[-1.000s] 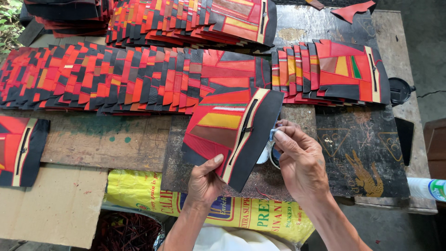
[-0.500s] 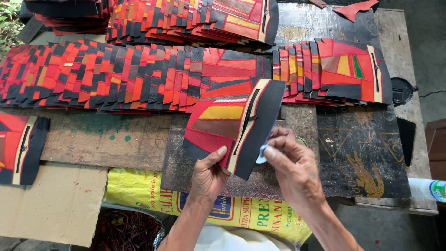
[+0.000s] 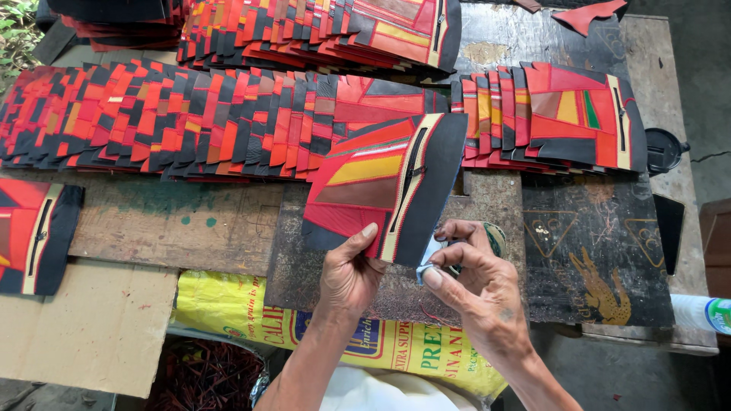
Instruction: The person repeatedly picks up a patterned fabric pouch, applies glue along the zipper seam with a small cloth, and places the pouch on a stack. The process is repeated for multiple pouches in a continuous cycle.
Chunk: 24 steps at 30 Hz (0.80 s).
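In the head view, the left hand pinches the lower edge of a patchwork panel, thumb on top and fingers under it, so the panel stands tilted above the table. The panel is red, yellow and black, with a zipper along its right side. Just right of this grip, the right hand closes its fingertips on a small pale cloth, touching the panel's lower right corner. Beyond the panel, rows of similar panels lie overlapped.
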Motion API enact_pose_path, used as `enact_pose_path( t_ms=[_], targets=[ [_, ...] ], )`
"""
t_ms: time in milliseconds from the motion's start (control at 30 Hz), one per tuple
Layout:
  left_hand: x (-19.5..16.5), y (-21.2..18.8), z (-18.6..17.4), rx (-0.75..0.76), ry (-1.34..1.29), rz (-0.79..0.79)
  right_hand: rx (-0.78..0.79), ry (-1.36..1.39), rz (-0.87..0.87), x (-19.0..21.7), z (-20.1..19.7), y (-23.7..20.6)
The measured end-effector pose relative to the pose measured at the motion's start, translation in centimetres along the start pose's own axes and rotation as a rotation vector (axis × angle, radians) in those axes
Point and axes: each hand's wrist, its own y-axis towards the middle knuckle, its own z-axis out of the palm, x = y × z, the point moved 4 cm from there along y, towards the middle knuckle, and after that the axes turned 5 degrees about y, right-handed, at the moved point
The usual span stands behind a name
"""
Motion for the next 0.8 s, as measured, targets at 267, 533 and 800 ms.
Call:
enact_pose_path(
  t_ms=[267, 533, 800],
  targets=[
    [-0.1, 0.0, 0.4, 0.029, 0.031, 0.007, -0.081, 0.030, 0.044, -0.4, -0.3, 0.3],
    [0.1, -0.9, -0.3, -0.029, 0.108, -0.024, -0.204, 0.278, -0.071, 0.1, -2.9, 3.8],
    [-0.4, -0.4, -0.3, 0.042, 0.086, 0.007, -0.088, 0.273, 0.045, -0.9, -1.0, 2.4]
  ],
)
